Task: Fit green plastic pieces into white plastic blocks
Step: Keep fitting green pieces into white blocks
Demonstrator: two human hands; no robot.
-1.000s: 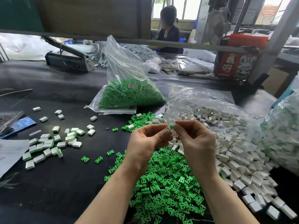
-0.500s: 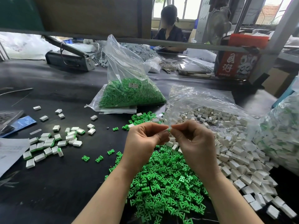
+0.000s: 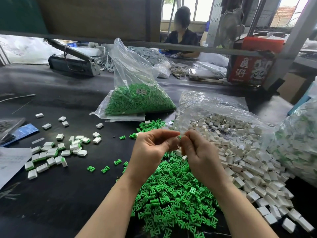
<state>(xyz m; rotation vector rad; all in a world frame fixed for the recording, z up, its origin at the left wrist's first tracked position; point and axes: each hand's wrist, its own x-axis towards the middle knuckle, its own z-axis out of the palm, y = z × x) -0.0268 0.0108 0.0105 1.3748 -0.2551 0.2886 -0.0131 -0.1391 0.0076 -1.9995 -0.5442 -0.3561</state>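
My left hand [image 3: 151,148] and my right hand [image 3: 200,152] meet fingertip to fingertip above the black table. Both have curled fingers and pinch small parts pressed together. A sliver of a green piece [image 3: 179,137] shows between the fingertips; the white block is mostly hidden inside my left fingers. Under my wrists lies a heap of loose green pieces [image 3: 171,194]. A spread of loose white blocks [image 3: 248,160] lies to the right. Fitted white-and-green blocks [image 3: 49,153] are scattered at the left.
A clear bag of green pieces [image 3: 137,100] stands behind the hands, and an open bag [image 3: 214,107] spills the white blocks. Another full bag [image 3: 300,143] sits at the right edge. Paper [image 3: 12,162] lies far left. A person [image 3: 181,35] sits beyond the table.
My hands have closed the small gap between them, and the fingertips now press together. Their place above the green heap is about the same.
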